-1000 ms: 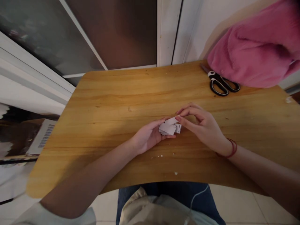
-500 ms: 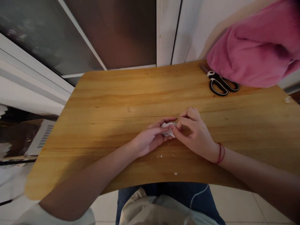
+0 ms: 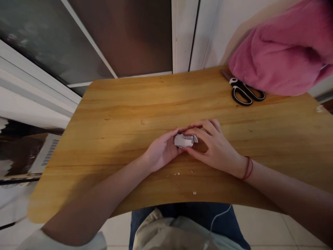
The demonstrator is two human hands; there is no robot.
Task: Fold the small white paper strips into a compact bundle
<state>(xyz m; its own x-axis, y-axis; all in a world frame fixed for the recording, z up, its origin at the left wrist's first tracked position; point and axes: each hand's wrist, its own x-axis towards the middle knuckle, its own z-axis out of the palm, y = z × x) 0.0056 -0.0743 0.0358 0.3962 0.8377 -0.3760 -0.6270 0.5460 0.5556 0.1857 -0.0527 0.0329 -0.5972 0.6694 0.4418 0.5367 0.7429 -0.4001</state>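
A small stack of white paper pieces (image 3: 183, 141) with uneven edges lies in my left hand (image 3: 164, 148), just above the table. The left palm is turned up under the stack, with its thumb raised along the far side. Reaching in from the right, my right hand (image 3: 212, 144) grips the stack between its thumb at the near edge and its fingers at the far edge. A red string bracelet (image 3: 248, 168) circles the right wrist. The left fingertips are partly hidden behind the paper and the right hand.
Black-handled scissors (image 3: 243, 92) lie at the back right of the wooden table (image 3: 125, 111), beside a pink plush cloth (image 3: 275, 62). Tiny white scraps (image 3: 194, 193) are scattered near the front edge. A box (image 3: 47, 152) stands beyond the left side.
My left thumb has lifted off the top of the paper. My right hand has gone from a pinch at the stack's edge to a wider hold across it, showing more of the pieces.
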